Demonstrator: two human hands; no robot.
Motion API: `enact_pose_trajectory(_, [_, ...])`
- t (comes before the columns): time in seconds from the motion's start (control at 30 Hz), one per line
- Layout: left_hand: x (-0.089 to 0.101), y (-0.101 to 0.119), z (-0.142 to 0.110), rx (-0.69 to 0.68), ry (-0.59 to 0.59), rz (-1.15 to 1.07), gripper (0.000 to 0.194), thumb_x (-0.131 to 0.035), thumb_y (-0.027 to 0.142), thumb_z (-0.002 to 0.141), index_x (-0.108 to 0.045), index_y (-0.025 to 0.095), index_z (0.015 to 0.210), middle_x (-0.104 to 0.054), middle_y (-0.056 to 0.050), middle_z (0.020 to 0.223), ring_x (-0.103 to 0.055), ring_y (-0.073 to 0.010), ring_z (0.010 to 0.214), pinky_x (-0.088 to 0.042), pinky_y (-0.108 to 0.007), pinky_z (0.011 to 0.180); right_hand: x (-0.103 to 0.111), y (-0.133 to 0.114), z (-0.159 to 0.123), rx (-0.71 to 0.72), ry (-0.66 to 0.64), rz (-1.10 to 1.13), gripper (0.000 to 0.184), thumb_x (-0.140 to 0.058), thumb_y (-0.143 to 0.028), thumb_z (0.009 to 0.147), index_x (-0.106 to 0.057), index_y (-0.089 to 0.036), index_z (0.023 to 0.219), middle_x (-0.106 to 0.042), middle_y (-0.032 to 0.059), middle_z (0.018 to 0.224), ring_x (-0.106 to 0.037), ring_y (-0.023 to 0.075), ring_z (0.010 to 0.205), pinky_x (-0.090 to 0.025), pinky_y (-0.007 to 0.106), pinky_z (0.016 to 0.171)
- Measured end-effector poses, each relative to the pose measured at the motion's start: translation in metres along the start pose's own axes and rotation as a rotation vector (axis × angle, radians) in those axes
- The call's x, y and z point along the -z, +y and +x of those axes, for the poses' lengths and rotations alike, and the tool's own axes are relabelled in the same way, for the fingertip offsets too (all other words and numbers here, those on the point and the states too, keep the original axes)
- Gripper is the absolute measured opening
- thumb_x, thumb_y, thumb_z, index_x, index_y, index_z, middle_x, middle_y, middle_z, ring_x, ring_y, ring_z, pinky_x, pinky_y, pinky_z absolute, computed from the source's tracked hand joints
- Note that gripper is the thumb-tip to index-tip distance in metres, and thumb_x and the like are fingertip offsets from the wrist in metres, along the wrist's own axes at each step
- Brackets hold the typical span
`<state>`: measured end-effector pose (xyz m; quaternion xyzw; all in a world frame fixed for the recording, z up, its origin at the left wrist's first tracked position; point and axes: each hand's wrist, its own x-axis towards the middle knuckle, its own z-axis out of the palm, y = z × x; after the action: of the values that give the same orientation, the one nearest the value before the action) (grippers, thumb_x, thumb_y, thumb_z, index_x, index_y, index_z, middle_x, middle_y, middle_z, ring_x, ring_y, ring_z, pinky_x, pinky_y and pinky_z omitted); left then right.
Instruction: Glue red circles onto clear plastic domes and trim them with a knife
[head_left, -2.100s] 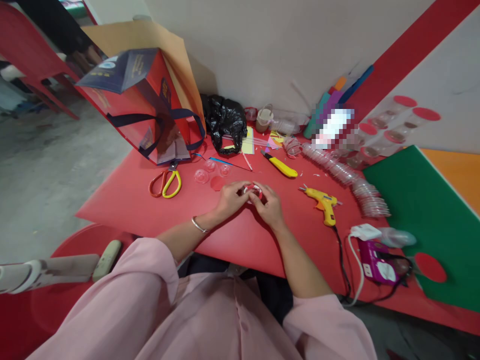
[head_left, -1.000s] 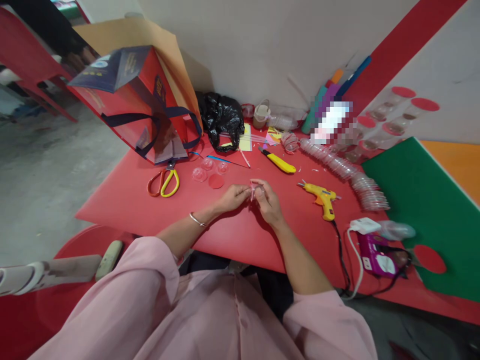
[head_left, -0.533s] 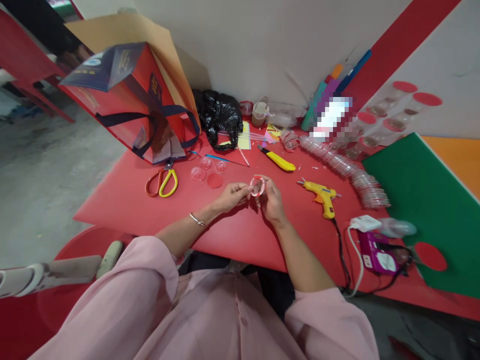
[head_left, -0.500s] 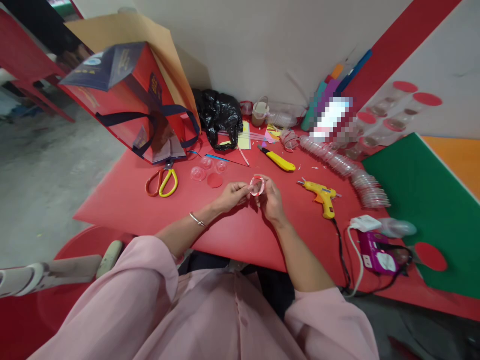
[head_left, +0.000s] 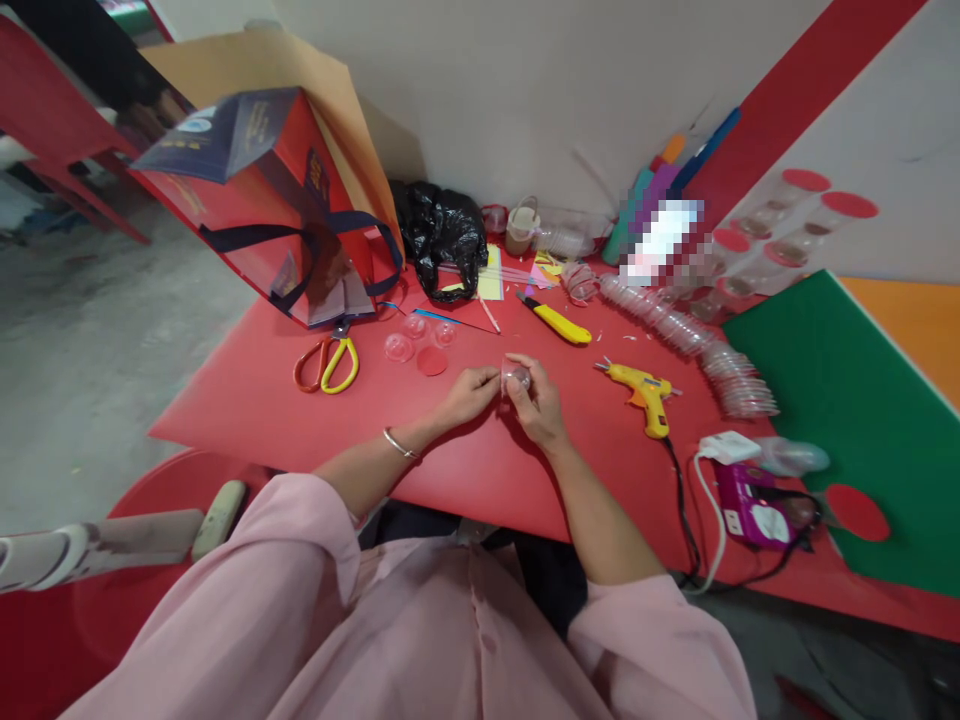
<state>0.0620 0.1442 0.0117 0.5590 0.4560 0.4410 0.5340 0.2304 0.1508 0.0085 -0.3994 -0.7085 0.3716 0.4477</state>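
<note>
Above the near part of the red table [head_left: 465, 455], my two hands meet around a small clear plastic cup-like piece [head_left: 514, 374]. My right hand [head_left: 538, 405] wraps it from the right, thumb across its front. The closed fingers of my left hand [head_left: 477, 392] pinch its left edge. Part of the piece is hidden by my fingers. Left of my hands lie several clear domed plastic lids [head_left: 399, 347] and a flat red disc [head_left: 431, 361]. A yellow glue gun [head_left: 643, 390] rests to the right, and a yellow utility knife [head_left: 561, 322] lies behind my hands.
Scissors [head_left: 328, 364] lie left, before a red gift bag [head_left: 277, 220]. A black plastic bag [head_left: 442, 235] sits at the back. Nested clear cups [head_left: 675, 325] curve along the right, near a green board [head_left: 847, 430]. A purple power socket [head_left: 757, 508] with cables stands near right.
The clear piece has turned in my hands: its round, red-and-white-looking rim faced me before, now its side shows. My right thumb has come across its front.
</note>
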Motion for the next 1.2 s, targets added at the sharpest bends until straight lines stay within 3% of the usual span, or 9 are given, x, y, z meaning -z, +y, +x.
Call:
enact_pose_trajectory(0.13, [0.003,0.004,0.0,0.043,-0.101,-0.096,0.039,-0.064,0.05,0.085,-0.068,0.012,0.081,-0.061,-0.002,0.065,-0.05,-0.0104,0.057,-0.039,-0.024,0.057,0.0,0.0,0.001,0.053,0.011,-0.055,0.041,-0.06,-0.058,0.098,-0.065,-0.03,0.127,-0.074,0.0059,0.115,-0.07,0.0237,0.098,-0.056,0.042,0.091])
enact_pose_trajectory(0.23, [0.004,0.007,-0.001,0.092,-0.115,-0.127,0.036,-0.065,0.048,0.082,-0.065,0.012,0.075,-0.054,0.001,0.056,-0.045,-0.0093,0.049,-0.034,-0.024,0.051,0.001,-0.001,0.002,0.12,0.014,-0.1,0.037,-0.063,-0.054,0.098,-0.066,-0.029,0.125,-0.074,0.0067,0.12,-0.07,0.0249,0.108,-0.055,0.043,0.096])
enact_pose_trajectory(0.33, [0.006,0.005,0.001,0.112,-0.088,-0.077,0.03,-0.066,0.042,0.077,-0.064,0.013,0.07,-0.053,0.002,0.053,-0.044,-0.0087,0.048,-0.032,-0.023,0.049,0.0,-0.002,0.001,0.178,0.018,-0.157,0.035,-0.066,-0.049,0.096,-0.066,-0.029,0.125,-0.074,0.007,0.118,-0.071,0.0244,0.106,-0.055,0.042,0.095])
enact_pose_trajectory(0.47, [0.009,0.001,0.003,0.078,-0.056,-0.074,0.025,-0.071,0.035,0.072,-0.071,0.011,0.078,-0.062,0.0,0.063,-0.05,-0.0088,0.055,-0.037,-0.022,0.055,0.0,-0.002,0.0,0.196,0.011,-0.206,0.034,-0.066,-0.05,0.095,-0.066,-0.029,0.123,-0.074,0.0072,0.114,-0.07,0.0247,0.103,-0.057,0.043,0.093])
enact_pose_trajectory(0.77, [0.008,0.007,0.0,0.175,-0.049,-0.198,0.034,-0.085,0.041,0.064,-0.067,0.012,0.067,-0.054,0.002,0.051,-0.043,-0.0069,0.045,-0.032,-0.021,0.047,-0.002,-0.001,-0.001,0.237,-0.01,-0.245,0.037,-0.068,-0.051,0.094,-0.065,-0.029,0.124,-0.073,0.0071,0.108,-0.068,0.025,0.097,-0.056,0.043,0.088])
enact_pose_trajectory(0.97, [0.008,-0.003,0.004,0.031,0.058,-0.12,0.031,-0.084,0.038,0.064,-0.071,0.011,0.07,-0.062,0.0,0.064,-0.052,-0.0091,0.059,-0.042,-0.023,0.06,-0.002,0.0,-0.001,0.241,-0.034,-0.261,0.039,-0.067,-0.05,0.095,-0.064,-0.03,0.129,-0.073,0.0075,0.114,-0.068,0.0255,0.1,-0.057,0.044,0.091])
enact_pose_trajectory(1.2, [0.012,-0.007,0.008,-0.018,0.119,-0.048,0.027,-0.081,0.035,0.067,-0.069,0.011,0.068,-0.061,0.002,0.062,-0.05,-0.0075,0.06,-0.04,-0.021,0.06,-0.002,0.004,0.0,0.229,-0.063,-0.288,0.052,-0.07,-0.057,0.093,-0.061,-0.031,0.136,-0.071,0.0089,0.119,-0.068,0.0277,0.106,-0.057,0.046,0.095])
